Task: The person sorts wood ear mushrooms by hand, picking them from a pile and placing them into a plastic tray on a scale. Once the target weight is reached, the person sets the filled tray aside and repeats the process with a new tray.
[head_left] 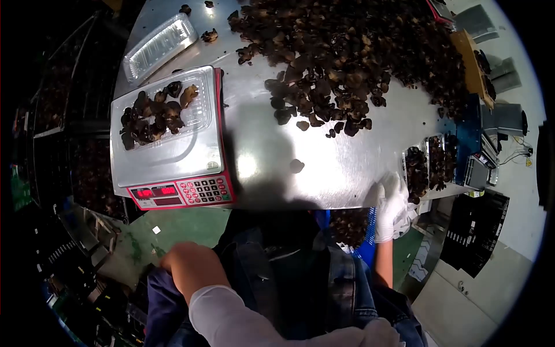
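Nearest, my left hand (243, 321), in a white glove below a bare wrist, crosses low in front of my blue denim clothing (347, 289); its fingers run along the bottom edge of view, and I cannot tell whether they are spread, pressed together or pinching. My right hand (391, 211), also white-gloved, is at the table's near edge, its fingers directed away from me; I cannot tell whether they grip anything. Just beside it, lower and to its left, is a blue plastic basket (372, 232) of dark pieces. To the left on the brushed-steel table (260, 144) stands a red electronic scale (228, 188) with a silvery pan, number keys and lit red digits. On the pan rests 1 clear, rectangular plastic tray (199, 110) holding dark brown, ruffled mushroom pieces (156, 115). Near my right hand, at the right side of the table, at least 2 filled trays (426, 165) lie side by side. Toward the middle, 1 loose piece (296, 166) lies apart. Farther out, a broad heap (347, 63) of the same mushroom pieces spreads toward the far edge, and 1 more clear plastic container (159, 49) lies beyond the scale, at upper left.
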Action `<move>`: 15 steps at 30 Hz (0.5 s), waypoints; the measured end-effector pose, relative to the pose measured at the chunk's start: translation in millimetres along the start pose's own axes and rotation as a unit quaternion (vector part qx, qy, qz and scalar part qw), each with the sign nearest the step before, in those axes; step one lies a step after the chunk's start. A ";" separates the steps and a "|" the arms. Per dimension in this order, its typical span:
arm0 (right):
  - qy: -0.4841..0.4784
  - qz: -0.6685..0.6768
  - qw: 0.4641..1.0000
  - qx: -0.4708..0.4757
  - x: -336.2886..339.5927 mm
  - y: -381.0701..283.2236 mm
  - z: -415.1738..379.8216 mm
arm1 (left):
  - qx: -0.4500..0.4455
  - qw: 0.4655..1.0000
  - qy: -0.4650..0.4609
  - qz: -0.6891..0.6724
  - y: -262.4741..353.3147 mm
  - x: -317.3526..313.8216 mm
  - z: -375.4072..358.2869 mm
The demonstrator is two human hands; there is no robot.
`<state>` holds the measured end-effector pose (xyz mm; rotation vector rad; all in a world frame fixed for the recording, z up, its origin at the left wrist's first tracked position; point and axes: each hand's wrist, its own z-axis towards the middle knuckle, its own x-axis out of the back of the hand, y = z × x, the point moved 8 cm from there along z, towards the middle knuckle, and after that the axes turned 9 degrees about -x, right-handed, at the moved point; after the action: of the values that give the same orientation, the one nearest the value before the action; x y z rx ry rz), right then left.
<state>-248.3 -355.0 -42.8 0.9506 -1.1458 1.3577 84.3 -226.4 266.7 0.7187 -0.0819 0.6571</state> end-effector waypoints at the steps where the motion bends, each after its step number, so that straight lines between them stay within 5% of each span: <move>1: 0.010 0.023 0.999 0.045 -2.0 -36.2 12.3 | -0.081 0.997 0.003 0.019 2.1 1.2 0.0; 3: 0.024 0.085 0.988 0.129 -8.2 -125.7 36.5 | -0.162 0.986 0.001 0.043 7.2 19.0 -10.5; 5: 0.003 0.146 0.971 0.187 -20.6 -199.8 54.0 | -0.221 0.965 -0.143 0.009 20.1 25.9 -34.0; 6: -0.023 0.169 0.962 0.211 -30.1 -225.9 60.8 | -0.224 0.964 -0.142 0.010 16.1 19.9 -34.2; 12: -0.047 0.169 0.954 0.243 -93.1 -250.1 26.5 | 0.125 0.936 -0.325 0.053 -134.3 -84.9 -104.6; 15: -0.039 0.149 0.952 0.266 -69.6 -215.2 -4.0 | 0.244 0.930 -0.269 0.061 -203.5 -122.9 -193.4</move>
<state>-26.7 -373.8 -84.9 1.2554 -1.0256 1.9497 76.5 -283.2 -34.3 1.3759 -0.4853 0.5861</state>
